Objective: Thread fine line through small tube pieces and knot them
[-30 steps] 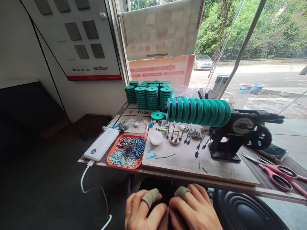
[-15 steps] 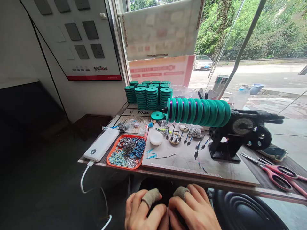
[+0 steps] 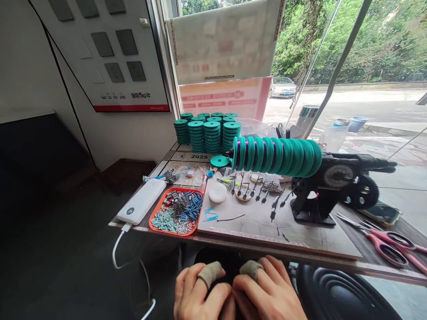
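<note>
My left hand [image 3: 203, 293] and my right hand [image 3: 267, 289] are side by side below the table's front edge, with curled fingers and thumbs almost touching. Greyish tape wraps a finger on each. Whatever the fingertips pinch, if anything, is hidden or too fine to see. On the table in front, a board [image 3: 247, 229] carries small dark fishing-rig pieces [image 3: 273, 213], short blue tubes [image 3: 211, 218] and a round white lid [image 3: 217, 193]. To its left stands an orange tray [image 3: 151, 222] filled with springs and small metal parts.
A black winding machine [image 3: 330, 178] holds a row of green spools [image 3: 276, 155] over the board. More green spools [image 3: 204, 135] are stacked behind. A white power bank [image 3: 142, 202] with a cable lies left; pink-handled scissors [image 3: 388, 249] and a phone [image 3: 383, 212] lie right. A black stool [image 3: 347, 293] is below.
My right hand has shifted very slightly toward my left. The view has moved a tiny bit; the things on the table stay where they were.
</note>
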A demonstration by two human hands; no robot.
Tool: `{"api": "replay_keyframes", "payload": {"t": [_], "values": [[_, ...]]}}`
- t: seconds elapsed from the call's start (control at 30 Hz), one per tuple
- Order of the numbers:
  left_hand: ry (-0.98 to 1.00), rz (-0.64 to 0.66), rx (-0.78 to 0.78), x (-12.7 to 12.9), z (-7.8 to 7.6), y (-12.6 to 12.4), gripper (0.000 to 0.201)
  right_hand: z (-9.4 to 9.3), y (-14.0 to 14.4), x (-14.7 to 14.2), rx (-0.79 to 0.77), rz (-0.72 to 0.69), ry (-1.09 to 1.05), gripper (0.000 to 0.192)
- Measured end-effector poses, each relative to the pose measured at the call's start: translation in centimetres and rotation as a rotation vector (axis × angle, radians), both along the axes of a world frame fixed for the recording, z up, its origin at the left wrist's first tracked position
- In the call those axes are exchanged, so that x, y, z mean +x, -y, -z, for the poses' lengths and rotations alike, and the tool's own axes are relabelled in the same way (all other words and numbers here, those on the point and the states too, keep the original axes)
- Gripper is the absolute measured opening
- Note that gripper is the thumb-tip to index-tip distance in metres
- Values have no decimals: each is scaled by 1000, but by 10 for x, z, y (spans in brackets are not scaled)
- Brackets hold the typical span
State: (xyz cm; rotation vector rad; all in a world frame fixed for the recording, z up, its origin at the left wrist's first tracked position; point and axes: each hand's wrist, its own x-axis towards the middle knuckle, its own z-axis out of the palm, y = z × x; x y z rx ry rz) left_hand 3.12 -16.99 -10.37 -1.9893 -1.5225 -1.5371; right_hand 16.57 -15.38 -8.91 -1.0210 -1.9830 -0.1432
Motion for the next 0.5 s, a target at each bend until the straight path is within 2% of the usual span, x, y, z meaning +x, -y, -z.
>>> {"api": "replay_keyframes", "payload": {"t": [0.17,0.33,0.5], "values": [[6,50,-17,-2,-2,-9,25,-8,-10,8,-26,-22,-10,36],[20,49,-68,-2,-6,-11,24,-15,-17,19,-88,-112,63,27],[-52,28,-75,0,-8,-12,25,-12,-17,16,-39,-42,47,38]]}}
